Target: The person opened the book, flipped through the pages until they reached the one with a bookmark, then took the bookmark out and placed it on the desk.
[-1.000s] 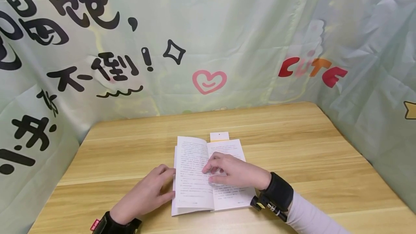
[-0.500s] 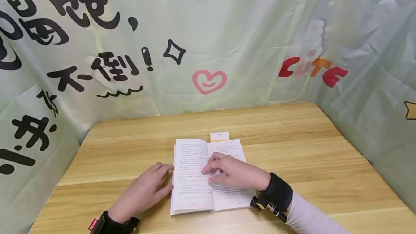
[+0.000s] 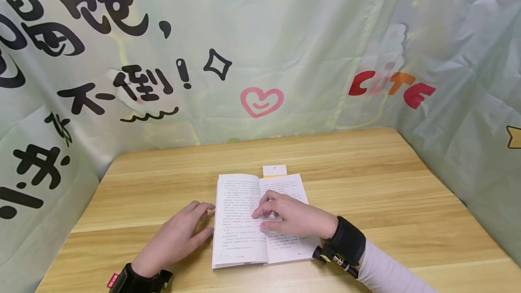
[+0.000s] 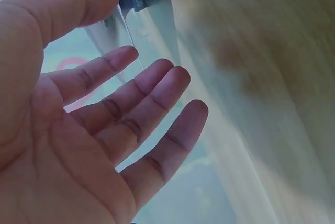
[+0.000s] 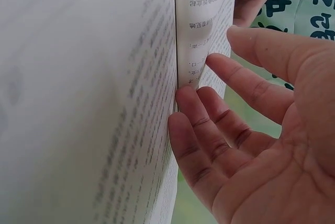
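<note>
An open book [image 3: 240,243] with printed pages lies on the table in the head view. My left hand [image 3: 175,236] is at its left edge with fingers spread. In the left wrist view the same left hand [image 4: 120,114] has relaxed fingers and holds nothing, thumb close to the book's edge. My right hand [image 3: 289,215] rests over the middle of the open book, fingertips near the fold. The right wrist view has the right hand [image 5: 251,124] with fingers loosely bent, fingertips touching the pages [image 5: 120,77] by the fold.
A white card [image 3: 274,170] with an orange line sticks out beyond the book's top edge. The wooden table [image 3: 366,175] extends around the book. A printed fabric backdrop [image 3: 309,58] hangs behind and along both sides.
The left page has settled flatter and further left. My left hand has drawn back slightly to the left. The right hand stays almost where it was.
</note>
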`<act>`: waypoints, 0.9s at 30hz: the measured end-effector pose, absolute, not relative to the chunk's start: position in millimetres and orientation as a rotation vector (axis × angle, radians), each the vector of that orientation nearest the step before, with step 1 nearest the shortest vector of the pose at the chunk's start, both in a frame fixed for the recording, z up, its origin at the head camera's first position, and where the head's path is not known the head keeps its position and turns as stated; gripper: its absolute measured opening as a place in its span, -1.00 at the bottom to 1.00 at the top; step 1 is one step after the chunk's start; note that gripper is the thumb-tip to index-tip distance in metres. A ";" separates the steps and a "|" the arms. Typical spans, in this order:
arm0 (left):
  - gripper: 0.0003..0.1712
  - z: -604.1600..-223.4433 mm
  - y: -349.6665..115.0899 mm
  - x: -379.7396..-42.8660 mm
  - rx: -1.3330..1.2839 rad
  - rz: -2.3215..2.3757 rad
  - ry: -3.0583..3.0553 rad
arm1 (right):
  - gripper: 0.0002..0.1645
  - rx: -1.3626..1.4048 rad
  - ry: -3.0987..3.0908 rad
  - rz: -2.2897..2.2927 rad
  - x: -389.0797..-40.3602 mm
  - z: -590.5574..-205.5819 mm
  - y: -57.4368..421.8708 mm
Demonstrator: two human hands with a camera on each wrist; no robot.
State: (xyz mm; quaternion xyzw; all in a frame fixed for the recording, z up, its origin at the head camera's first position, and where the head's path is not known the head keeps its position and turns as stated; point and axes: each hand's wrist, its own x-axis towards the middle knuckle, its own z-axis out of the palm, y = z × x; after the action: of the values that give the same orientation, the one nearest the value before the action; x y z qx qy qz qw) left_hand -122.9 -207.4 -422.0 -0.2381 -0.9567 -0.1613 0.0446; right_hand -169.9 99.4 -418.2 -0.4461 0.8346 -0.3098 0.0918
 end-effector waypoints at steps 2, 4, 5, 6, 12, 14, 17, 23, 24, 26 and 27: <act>-0.49 -421.0 -207.7 -123.6 -0.721 -0.497 -2.900 | -0.72 -1.329 2.480 -0.921 -169.9 -418.3 99.6; -0.51 -419.1 -207.8 -123.9 -0.719 -0.506 -2.860 | -0.71 -1.335 2.478 -0.925 -169.9 -418.7 99.9; -0.52 -418.0 -207.6 -123.8 -0.719 -0.512 -2.836 | -0.71 -1.339 2.478 -0.927 -169.9 -418.8 100.1; -0.53 -416.8 -207.4 -123.8 -0.723 -0.521 -2.812 | -0.71 -1.345 2.479 -0.927 -169.8 -418.8 100.4; -0.59 -410.0 -201.1 -121.5 -0.754 -0.564 -2.731 | -0.69 -1.343 2.461 -0.945 -169.7 -419.2 101.7; -0.59 -408.6 -197.4 -120.3 -0.771 -0.569 -2.731 | -0.68 -1.342 2.451 -0.954 -169.9 -419.4 101.9; -0.57 -408.8 -191.8 -118.0 -0.825 -0.534 -2.728 | -0.68 -1.354 2.443 -0.957 -170.5 -420.5 101.7; -0.57 -416.9 -180.0 -112.8 -1.039 -0.545 -2.631 | -0.63 -1.388 2.431 -0.927 -170.1 -418.1 101.8; -0.56 -418.4 -178.5 -111.8 -1.056 -0.548 -2.627 | -0.63 -1.396 2.433 -0.918 -170.0 -417.5 102.1; -0.55 -420.8 -176.4 -109.8 -1.056 -0.534 -2.654 | -0.61 -1.413 2.439 -0.891 -169.9 -416.5 102.4; -0.55 -422.1 -175.9 -109.4 -1.054 -0.524 -2.672 | -0.61 -1.418 2.442 -0.882 -169.8 -416.5 102.5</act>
State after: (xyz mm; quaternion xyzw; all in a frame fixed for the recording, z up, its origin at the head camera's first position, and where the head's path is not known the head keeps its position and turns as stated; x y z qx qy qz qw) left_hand -109.4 -175.9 -422.1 -0.3589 -0.9095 -0.1784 0.1106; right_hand -169.8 102.5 -416.5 -0.4772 0.8221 -0.2968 0.0915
